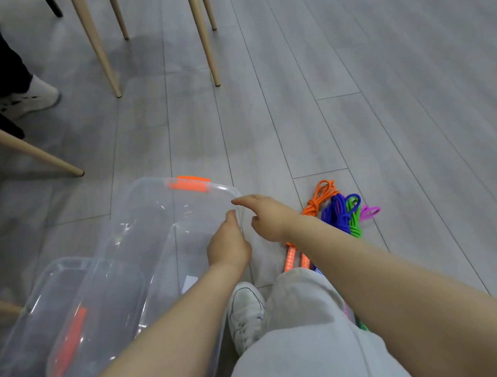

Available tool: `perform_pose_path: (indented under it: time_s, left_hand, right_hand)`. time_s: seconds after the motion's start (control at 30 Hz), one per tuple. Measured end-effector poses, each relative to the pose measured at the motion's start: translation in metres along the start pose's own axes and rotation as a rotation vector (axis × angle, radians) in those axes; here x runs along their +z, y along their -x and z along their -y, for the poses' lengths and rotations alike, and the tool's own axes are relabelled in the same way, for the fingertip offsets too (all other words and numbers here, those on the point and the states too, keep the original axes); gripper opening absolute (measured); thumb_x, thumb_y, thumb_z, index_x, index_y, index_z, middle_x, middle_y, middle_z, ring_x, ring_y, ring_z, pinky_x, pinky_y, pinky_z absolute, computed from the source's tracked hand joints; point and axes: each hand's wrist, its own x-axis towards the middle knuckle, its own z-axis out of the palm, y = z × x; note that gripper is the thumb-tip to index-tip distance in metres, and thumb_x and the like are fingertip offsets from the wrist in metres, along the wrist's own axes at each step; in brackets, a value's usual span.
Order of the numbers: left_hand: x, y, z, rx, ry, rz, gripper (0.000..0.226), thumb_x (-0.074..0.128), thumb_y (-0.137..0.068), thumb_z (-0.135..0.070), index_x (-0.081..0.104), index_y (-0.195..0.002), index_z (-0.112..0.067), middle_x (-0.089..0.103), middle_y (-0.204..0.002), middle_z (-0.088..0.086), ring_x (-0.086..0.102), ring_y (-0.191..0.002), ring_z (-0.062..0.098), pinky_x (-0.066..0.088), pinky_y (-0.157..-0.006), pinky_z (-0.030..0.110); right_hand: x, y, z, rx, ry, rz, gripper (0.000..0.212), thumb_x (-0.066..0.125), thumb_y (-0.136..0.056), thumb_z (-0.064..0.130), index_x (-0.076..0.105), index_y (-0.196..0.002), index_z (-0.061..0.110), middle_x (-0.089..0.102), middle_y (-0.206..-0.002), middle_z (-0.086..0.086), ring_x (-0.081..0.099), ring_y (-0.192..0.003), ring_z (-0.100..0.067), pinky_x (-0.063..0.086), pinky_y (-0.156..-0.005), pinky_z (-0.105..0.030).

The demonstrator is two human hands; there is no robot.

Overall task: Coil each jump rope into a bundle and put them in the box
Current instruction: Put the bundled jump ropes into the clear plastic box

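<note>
1. We see a clear plastic storage box (165, 227) with orange latches standing open on the grey plank floor (353, 85), and its lid (70, 314) lies tilted against the near left side of it.
2. Our left hand (228, 245) rests at the box's right rim, the thumb up against the wall; the fingers are hidden behind the hand, so we cannot tell for sure whether they curl over the edge, though it looks like a grip.
3. Our right hand (267, 217) hovers just beside the same rim with the forefinger stretched out toward the far right corner and the other fingers loosely bent, holding nothing.
4. The jump ropes lie on the floor to the right of the box, outside it: an orange rope (320, 196), a blue rope (337, 212), a green rope (353, 217) and a purple rope (370, 212), all bundled close together and touching.
5. Two orange checked handles (291, 257) show between our right forearm and our knee.
6. Our white shoe (246, 314) sits just beside the box's near right corner.
7. Farther off stand pale wooden chair legs (203, 33), and another person's white shoe (29, 96) at the upper left.
</note>
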Motion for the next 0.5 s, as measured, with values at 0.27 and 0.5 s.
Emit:
perform_pose_path:
  time_s: [0.27,0.5]
  left_hand:
    - [-0.022,0.020,-0.014,0.174,-0.054,0.000,0.040,0.045,-0.084,-0.002,0.043,-0.122,-0.015,0.064,-0.102,0.009,0.060,-0.093,0.034,0.040,-0.063,0.033]
    - [-0.061,0.045,-0.061,0.449,-0.226,0.088,0.031,0.050,-0.087,-0.013,0.045,-0.118,-0.010,0.061,-0.105,0.015,0.057,-0.097,0.039,0.044,-0.074,0.042]
  right_hand:
    - [-0.024,0.012,0.011,-0.191,0.751,-0.166,0.042,0.057,-0.084,0.009,0.054,-0.125,0.018,0.024,-0.156,-0.016,0.023,-0.143,-0.033,0.033,-0.107,-0.041]
    - [-0.071,0.060,-0.010,-0.218,0.943,-0.249,0.041,0.090,-0.044,0.043,0.074,-0.074,0.021,0.065,-0.121,-0.011,0.059,-0.117,-0.035,0.049,-0.092,-0.049]
